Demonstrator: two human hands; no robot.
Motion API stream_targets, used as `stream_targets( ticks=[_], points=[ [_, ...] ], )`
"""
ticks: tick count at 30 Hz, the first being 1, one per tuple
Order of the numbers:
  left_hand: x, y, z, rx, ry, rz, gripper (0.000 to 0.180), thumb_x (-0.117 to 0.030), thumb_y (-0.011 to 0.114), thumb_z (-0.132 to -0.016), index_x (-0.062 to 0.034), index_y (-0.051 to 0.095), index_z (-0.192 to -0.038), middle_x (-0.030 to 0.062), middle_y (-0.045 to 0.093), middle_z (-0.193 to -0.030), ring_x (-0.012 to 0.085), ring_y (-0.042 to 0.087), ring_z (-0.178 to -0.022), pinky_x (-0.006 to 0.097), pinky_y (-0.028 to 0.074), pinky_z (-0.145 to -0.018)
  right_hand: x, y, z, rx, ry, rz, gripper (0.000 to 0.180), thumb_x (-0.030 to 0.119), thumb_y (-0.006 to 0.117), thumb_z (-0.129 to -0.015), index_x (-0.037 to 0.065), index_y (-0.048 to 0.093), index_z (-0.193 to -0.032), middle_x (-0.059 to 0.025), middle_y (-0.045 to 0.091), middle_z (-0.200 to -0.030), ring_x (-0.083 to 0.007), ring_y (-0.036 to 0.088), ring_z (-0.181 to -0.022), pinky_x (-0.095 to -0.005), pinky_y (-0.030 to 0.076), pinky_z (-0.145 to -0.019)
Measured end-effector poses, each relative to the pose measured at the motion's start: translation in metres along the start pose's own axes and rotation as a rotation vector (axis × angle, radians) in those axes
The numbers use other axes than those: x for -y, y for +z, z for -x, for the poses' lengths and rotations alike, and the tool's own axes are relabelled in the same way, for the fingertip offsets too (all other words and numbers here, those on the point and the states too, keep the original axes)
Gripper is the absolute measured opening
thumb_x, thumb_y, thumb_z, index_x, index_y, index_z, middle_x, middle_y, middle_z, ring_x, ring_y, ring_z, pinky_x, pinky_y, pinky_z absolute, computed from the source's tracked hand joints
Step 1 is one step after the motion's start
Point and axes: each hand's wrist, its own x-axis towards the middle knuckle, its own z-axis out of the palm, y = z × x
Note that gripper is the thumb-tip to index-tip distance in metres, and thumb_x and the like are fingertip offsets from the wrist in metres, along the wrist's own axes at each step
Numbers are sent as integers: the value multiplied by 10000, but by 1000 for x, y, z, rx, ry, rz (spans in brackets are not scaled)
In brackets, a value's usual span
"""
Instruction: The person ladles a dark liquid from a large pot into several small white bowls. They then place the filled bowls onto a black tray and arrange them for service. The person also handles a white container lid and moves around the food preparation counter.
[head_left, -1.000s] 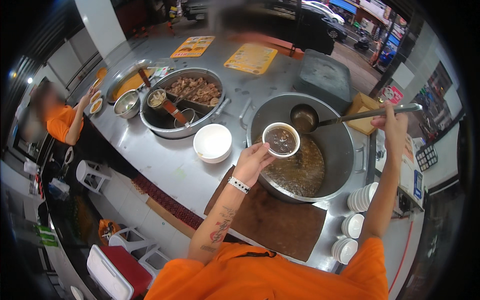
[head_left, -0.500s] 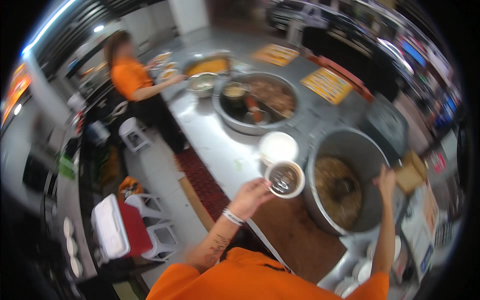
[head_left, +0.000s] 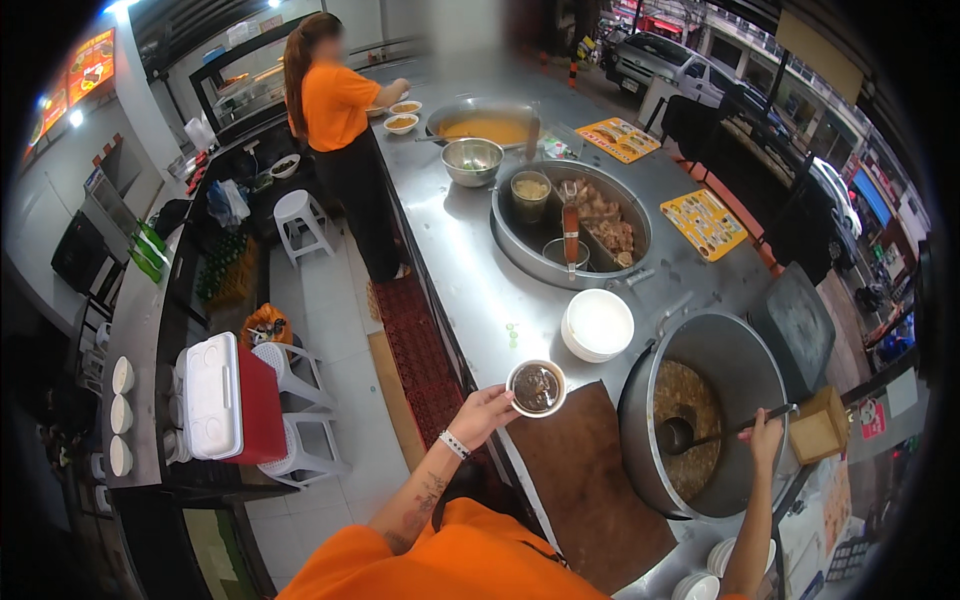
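My left hand (head_left: 483, 417) grips the edge of a small white bowl (head_left: 539, 413) of dark brown soup, held level over the steel counter. My right hand (head_left: 765, 438) is closed around the handle of a long ladle (head_left: 676, 434), at the right rim of a deep metal pot (head_left: 745, 365). The ladle's dark cup sits at the surface of the brown broth (head_left: 690, 475) inside. A stack of white bowls (head_left: 598, 326) stands between the held bowl and the pot. Below the held bowl, a brown mat (head_left: 590, 490) covers the counter.
Farther along the counter (head_left: 440, 250) are a wide pan of meat (head_left: 610, 215), a steel mixing bowl (head_left: 472, 160) and a pan of orange stew (head_left: 485, 130). A co-worker in orange (head_left: 340, 105) stands beyond. A red cooler (head_left: 262, 400) and white stools (head_left: 303, 222) are at left.
The view has tilted up and steadied. My left hand has brought the bowl slightly left and down, away from the bowl stack. The ladle in my right hand now shows clearly.
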Motion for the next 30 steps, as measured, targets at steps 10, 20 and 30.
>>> stream_targets(
  ticks=[10, 20, 30],
  points=[
    [21, -43, -38, -29, 17, 41, 379, -134, 484, -991, 136, 453, -1255, 155, 583, -1204, 205, 586, -1107, 355, 457, -1013, -13, -6, -6, 68, 38, 53, 397, 281, 525, -960, -90, 630, -867, -156, 630, -553, -206, 640, -470, -303, 518, -482],
    [9, -51, -55, -105, -12, -31, 373, -127, 472, -993, 166, 449, -1223, 183, 559, -1212, 240, 568, -1131, 389, 452, -1027, 4, -1, 5, -7, 109, -48, 282, 229, 529, -958, -47, 587, -951, -147, 627, -587, -206, 649, -486, -304, 504, -443],
    [14, -52, -64, -172, 0, -189, 319, -67, 522, -957, 160, 478, -1178, 174, 567, -1157, 250, 601, -1044, 398, 539, -913, 10, -28, 16, 4, 11, 214, 581, 383, 451, -954, 26, 669, -551, -106, 643, -531, -206, 648, -507, -340, 536, -616]
  ],
)
